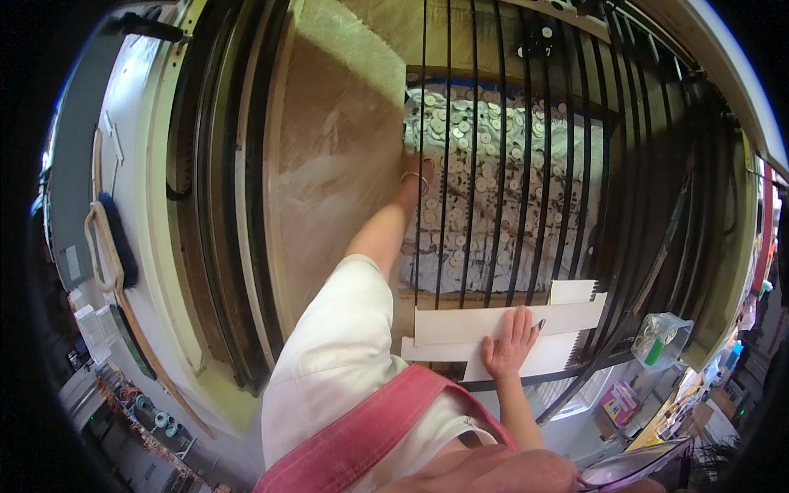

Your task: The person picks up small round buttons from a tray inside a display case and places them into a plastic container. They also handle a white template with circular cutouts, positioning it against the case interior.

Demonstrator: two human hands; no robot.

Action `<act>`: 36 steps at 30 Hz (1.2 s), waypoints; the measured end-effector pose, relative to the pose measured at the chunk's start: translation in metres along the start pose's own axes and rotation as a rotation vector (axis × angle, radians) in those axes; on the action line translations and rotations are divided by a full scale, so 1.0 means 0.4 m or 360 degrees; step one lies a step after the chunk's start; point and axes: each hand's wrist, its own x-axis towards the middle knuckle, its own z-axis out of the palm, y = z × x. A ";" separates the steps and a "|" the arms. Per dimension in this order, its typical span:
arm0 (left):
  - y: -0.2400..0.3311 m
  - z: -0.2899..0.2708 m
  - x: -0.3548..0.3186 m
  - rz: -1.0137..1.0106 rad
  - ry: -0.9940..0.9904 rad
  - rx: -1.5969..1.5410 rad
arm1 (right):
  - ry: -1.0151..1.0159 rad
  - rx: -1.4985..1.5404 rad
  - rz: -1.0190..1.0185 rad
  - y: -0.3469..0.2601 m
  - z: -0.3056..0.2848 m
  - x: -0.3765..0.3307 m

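Pale comb-edged boards [501, 324]: flat, cream strips, stacked and overlapping, toothed along right ends, lying at 5 o'clock from frame centre across black vertical bars [493, 164]. Right hand [509, 341] pressed flat on boards, fingers spread. Left hand [415, 177] at 12 o'clock, reaching through bars, touching edge of tray of white discs [493, 148]; finger posture cannot be told. Brush [111, 242] far at 9 o'clock.

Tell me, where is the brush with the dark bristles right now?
In the head view, the brush lies far left on the pale ledge, beside the dark curved frame.
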 end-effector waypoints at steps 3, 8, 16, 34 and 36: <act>0.020 0.005 -0.009 0.0030 0.0039 -0.0043 | -0.0033 -0.0043 0.0003 0.003 0.009 -0.007; 0.062 0.009 -0.041 0.0099 0.0246 -0.0090 | -0.0037 -0.0045 0.0009 0.002 0.008 0.000; 0.140 -0.028 -0.053 0.0140 0.0543 0.0230 | -0.0037 -0.0062 0.0015 -0.003 0.014 -0.002; -0.075 0.180 0.271 -0.0057 0.0295 0.0508 | -0.0012 -0.0046 0.0014 0.000 0.015 -0.005; 0.097 0.084 0.177 -0.0139 0.0075 0.0776 | -0.0012 -0.0033 0.0065 0.001 0.025 -0.011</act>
